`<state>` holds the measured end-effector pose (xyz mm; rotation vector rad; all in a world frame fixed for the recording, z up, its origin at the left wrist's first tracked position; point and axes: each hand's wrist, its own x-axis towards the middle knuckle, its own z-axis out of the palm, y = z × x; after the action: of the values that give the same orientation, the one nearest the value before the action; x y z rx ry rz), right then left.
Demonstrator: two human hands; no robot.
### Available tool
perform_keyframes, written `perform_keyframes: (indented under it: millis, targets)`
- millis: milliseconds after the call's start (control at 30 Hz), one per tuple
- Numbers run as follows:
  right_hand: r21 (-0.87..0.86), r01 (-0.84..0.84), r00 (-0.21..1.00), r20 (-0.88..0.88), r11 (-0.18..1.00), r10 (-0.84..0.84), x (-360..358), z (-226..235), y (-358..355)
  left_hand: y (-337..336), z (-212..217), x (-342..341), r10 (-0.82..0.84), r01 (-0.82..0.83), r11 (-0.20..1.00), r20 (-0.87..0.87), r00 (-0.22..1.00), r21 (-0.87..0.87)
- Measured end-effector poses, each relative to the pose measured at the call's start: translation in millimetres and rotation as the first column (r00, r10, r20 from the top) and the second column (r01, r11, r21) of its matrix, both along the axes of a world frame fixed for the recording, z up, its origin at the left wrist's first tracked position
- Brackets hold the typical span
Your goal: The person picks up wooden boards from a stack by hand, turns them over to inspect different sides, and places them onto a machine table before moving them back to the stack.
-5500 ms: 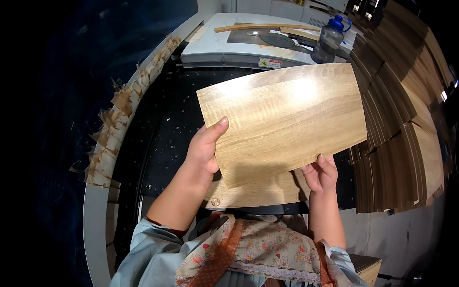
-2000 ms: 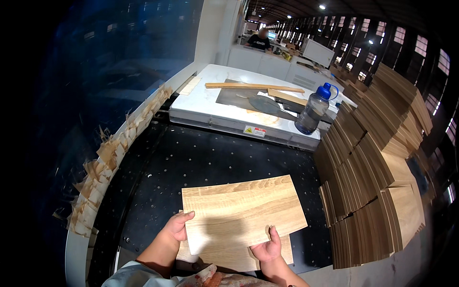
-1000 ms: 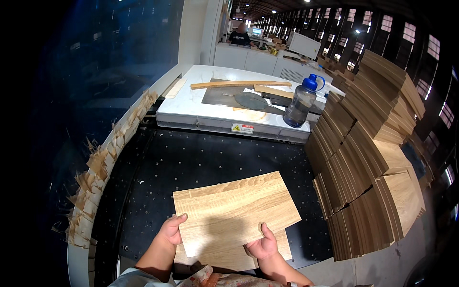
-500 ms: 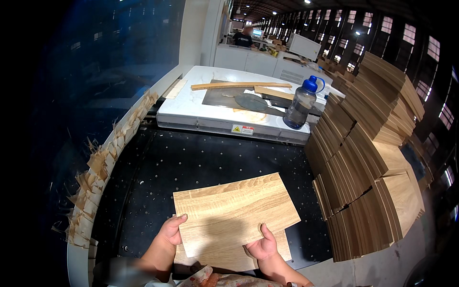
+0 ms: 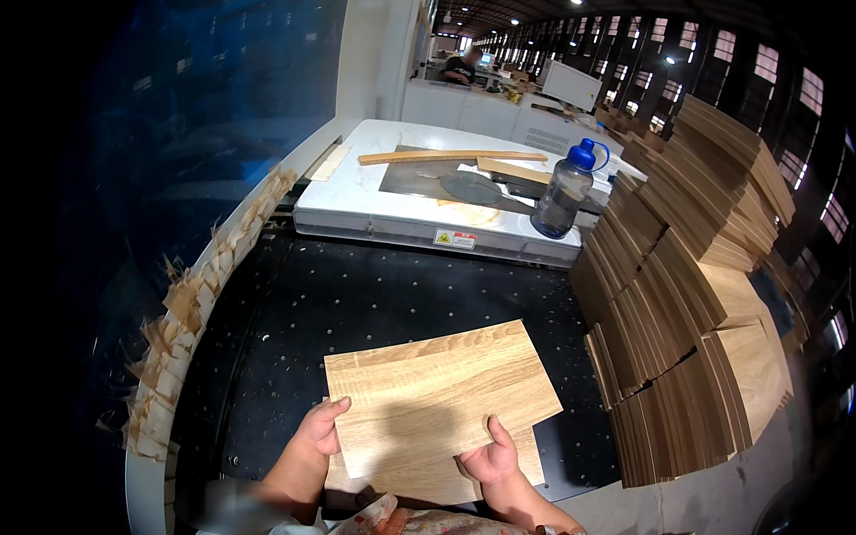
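A light wood-grain board [image 5: 437, 383] is held tilted between my two hands. My left hand [image 5: 321, 426] grips its left edge, thumb on the upper face and fingers hidden beneath. At the near right edge my right hand [image 5: 490, 456] closes on the same board, its thumb pointing away from me on top. Under it lies a second wood-grain board [image 5: 419, 486], seen only along its near and right parts. Both are over a black table [image 5: 401, 285] dotted with small round studs.
Tall stacks of wood-grain boards [image 5: 660, 357] stand at the right. Beyond the black table, a white machine top [image 5: 357, 196] carries a blue-capped water bottle [image 5: 562, 192] and wooden strips [image 5: 415, 157]. Torn tape pieces [image 5: 185, 299] line the left frame. A person [image 5: 461, 69] sits far behind.
The hands and the held board stay almost in place. Far back, the person's arm has shifted; the view has moved very slightly.
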<state>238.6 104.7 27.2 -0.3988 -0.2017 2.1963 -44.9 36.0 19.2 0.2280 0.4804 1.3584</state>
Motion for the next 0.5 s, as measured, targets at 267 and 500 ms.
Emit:
perform_keyframes:
  millis: [267, 500]
  targets:
    - [0.017, -0.015, 1.000, -0.018, 1.000, 0.016, 0.7, -0.6, 0.0, 0.9, -4.2, -1.1, -0.001, 0.001, 1.000, 0.030, 1.000, 0.009]
    - [0.032, 0.000, 1.000, -0.015, 0.999, 0.000, -1.1, 2.5, -0.4, 0.7, 1.2, -0.3, -0.028, 0.028, 1.000, 0.023, 0.999, 0.014]
